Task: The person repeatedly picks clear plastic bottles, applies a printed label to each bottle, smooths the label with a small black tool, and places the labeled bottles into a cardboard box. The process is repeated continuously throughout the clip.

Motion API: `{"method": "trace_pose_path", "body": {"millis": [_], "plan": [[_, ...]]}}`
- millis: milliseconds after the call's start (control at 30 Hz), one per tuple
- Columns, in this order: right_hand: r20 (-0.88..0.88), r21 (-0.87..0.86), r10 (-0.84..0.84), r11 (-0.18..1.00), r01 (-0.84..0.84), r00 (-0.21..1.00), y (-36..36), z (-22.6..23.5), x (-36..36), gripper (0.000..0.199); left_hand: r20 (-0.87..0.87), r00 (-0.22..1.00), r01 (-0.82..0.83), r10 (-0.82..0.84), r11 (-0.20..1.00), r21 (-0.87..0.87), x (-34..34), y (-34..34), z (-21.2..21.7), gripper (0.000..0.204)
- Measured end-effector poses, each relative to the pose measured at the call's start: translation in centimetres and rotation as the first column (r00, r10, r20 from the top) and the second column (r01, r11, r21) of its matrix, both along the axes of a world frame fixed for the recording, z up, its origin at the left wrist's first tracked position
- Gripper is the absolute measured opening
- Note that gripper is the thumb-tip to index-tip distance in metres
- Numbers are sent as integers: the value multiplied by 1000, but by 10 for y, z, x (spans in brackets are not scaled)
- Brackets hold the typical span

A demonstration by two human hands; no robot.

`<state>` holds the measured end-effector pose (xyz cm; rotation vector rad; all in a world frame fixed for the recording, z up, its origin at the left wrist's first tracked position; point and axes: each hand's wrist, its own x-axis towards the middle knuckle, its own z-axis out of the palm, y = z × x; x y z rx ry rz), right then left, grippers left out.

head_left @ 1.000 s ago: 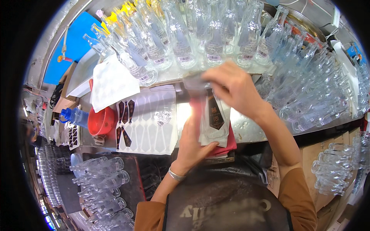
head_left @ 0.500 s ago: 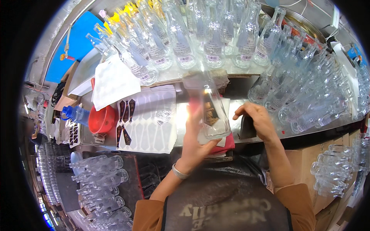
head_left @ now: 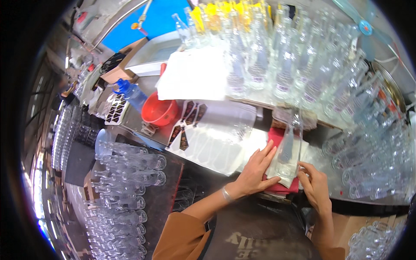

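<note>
A clear glass bottle (head_left: 286, 151) lies on a folded white and red cloth pad (head_left: 281, 187), its neck pointing away from me and its base toward me. My left hand (head_left: 255, 172) is open along the bottle's left side, fingers stretched out and thumb near the base. At the lower right side of the bottle is my right hand (head_left: 315, 187), its fingers bent but apart, with the tips at or very near the glass. Left of the pad lies a sheet of labels (head_left: 216, 149), mostly peeled, with a few dark tie-shaped labels (head_left: 183, 138) at its left end.
Many upright glass bottles (head_left: 284, 71) crowd the raised shelf behind the pad, and more stand at the right (head_left: 355, 160). A red bowl (head_left: 158, 110), a blue-topped plastic bottle (head_left: 132, 93) and white paper (head_left: 190, 76) are at the left. Bottles (head_left: 130, 169) also fill the lower left.
The bottle, raised in my left hand before, is now down on the pad. My left hand has let go and spread out. My right hand has come to the bottle. The view has swung left.
</note>
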<state>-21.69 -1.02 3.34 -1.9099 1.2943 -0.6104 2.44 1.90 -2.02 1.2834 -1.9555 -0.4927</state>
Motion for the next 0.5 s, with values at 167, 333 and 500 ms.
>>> {"method": "trace_pose_path", "body": {"millis": [167,333,500], "plan": [[27,49,-121,992,120,992,-7,-13,-18,29,-25,895,-438,445,868,-235,117,-56,26,74],[119,69,-212,976,205,970,-11,-26,-25,29,121,829,-500,547,820,-280,203,-103,43,59],[88,70,-260,965,255,962,-20,-21,-12,29,219,883,-348,416,891,-293,188,-124,45,38]]}}
